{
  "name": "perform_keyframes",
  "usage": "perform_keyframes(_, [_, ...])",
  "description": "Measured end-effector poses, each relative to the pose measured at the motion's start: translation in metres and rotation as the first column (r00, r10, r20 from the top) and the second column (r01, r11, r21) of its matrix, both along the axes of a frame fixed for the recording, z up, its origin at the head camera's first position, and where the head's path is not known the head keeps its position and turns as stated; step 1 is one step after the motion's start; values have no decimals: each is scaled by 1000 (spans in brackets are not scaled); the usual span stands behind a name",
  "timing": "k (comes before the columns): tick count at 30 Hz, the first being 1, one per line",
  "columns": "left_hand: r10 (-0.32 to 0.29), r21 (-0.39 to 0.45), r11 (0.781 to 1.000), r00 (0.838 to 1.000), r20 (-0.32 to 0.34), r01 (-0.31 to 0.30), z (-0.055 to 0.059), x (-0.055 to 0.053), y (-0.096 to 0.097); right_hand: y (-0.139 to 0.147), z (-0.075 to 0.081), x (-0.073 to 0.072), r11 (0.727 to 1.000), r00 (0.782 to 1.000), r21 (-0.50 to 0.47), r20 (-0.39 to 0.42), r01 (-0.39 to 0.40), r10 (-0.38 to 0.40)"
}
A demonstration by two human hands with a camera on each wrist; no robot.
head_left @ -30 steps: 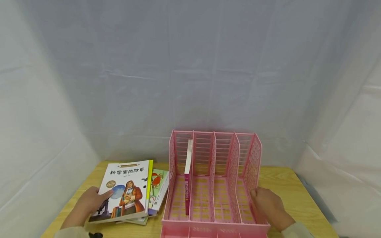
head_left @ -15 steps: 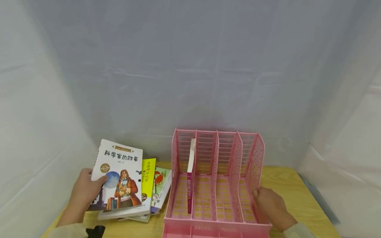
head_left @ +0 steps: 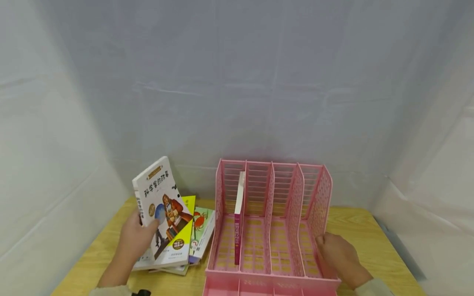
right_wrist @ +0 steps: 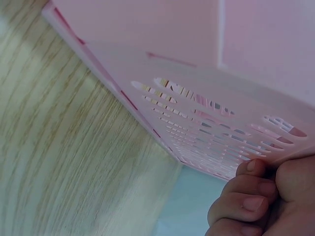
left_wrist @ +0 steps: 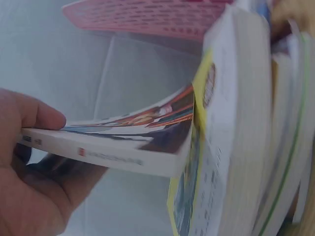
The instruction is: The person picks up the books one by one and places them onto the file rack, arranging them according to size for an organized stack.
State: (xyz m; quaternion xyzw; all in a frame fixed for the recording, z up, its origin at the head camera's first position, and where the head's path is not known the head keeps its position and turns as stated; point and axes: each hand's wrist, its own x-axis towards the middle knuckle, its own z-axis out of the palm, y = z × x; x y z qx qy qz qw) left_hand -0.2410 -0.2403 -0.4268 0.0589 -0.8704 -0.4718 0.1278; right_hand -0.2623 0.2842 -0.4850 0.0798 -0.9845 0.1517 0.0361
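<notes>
In the head view my left hand (head_left: 134, 238) grips a white paperback book (head_left: 157, 193) by its spine side, thumb on the illustrated cover. The book is tilted up, with its lower corner over a yellow-and-white book (head_left: 181, 245) on top of a pile. The left wrist view shows the held book (left_wrist: 113, 155) between thumb and fingers, its end close against the pile. My right hand (head_left: 338, 251) pinches the front edge of the right side panel of a pink file rack (head_left: 272, 281). In the right wrist view its fingers (right_wrist: 246, 204) are curled at the slotted panel.
A thin book with a purple spine (head_left: 237, 238) stands upright in the rack's leftmost compartment. Under the yellow book lie more books, one with a crab cover (head_left: 200, 224). The wooden table (head_left: 364, 234) ends at pale sheeting (head_left: 244, 82) behind and beside it.
My left hand has lifted the white book off the pile, then moved right and turned it more upright, spine toward me. The yellow book beneath is uncovered. The right hand stays on the rack.
</notes>
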Motion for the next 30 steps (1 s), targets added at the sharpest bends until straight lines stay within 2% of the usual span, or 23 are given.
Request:
perform_keyframes(4, [-26, -64, 998, 998, 52, 29, -3, 4, -1, 0, 1, 0, 1000, 1000, 22, 10, -11, 11])
perform_keyframes(10, [-91, -173, 978, 987, 132, 113, 4, 7, 3, 1, 4, -1, 999, 999, 17, 23, 48, -49])
perform_keyframes(14, [-116, -169, 975, 981, 155, 142, 3, 11, 10, 0, 4, -1, 998, 998, -7, 23, 61, -60])
perform_keyframes(22, [-55, -157, 985, 993, 103, 70, -5, 17, 26, -3, 1, -1, 996, 996, -40, 35, 82, -81])
perform_keyframes(26, [16, -129, 992, 997, 81, -5, -2, 20, 36, -3, 0, -1, 997, 998, -42, 14, 58, -58])
perform_keyframes(30, [62, -92, 994, 998, 4, -61, 6, 24, 46, -1, 0, 1, 999, 999, 35, -34, -8, 9])
